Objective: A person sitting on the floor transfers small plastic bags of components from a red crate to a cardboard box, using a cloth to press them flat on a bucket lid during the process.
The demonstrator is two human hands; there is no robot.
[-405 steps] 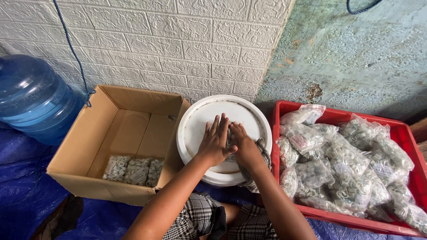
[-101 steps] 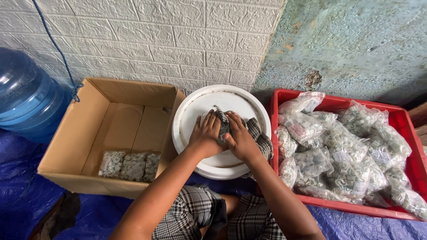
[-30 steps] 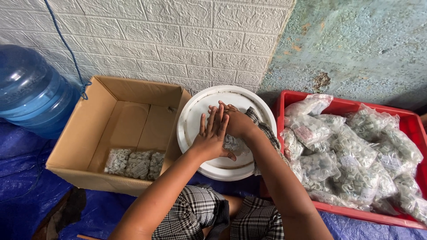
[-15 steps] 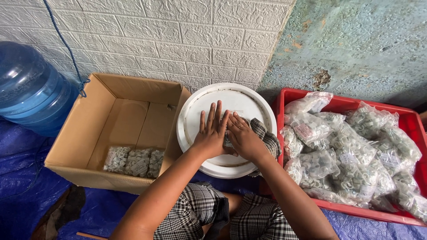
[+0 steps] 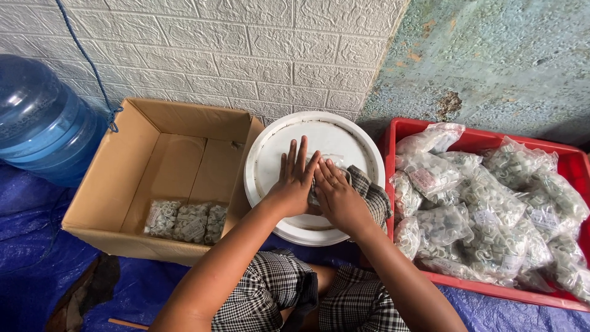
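Your left hand [image 5: 294, 184] lies flat, fingers spread and released, on the white bucket lid [image 5: 270, 154]. Your right hand [image 5: 338, 198] presses beside it, fingers extended, grasping nothing, on a small clear bag [image 5: 314, 193] at lid centre. Checked cloth [image 5: 372, 195] at 3 o'clock of the hands. Cardboard box [image 5: 123, 178] at 9 o'clock holds 3 packed bags [image 5: 185, 221]. Red crate [image 5: 568, 166] of bags at 3 o'clock.

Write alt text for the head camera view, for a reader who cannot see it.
A person's left hand and right hand press flat on a clear bag lying on a white bucket lid, beside a checked cloth. To the left, a cardboard box holds a few bagged parts; to the right, a red crate is piled with similar bags.
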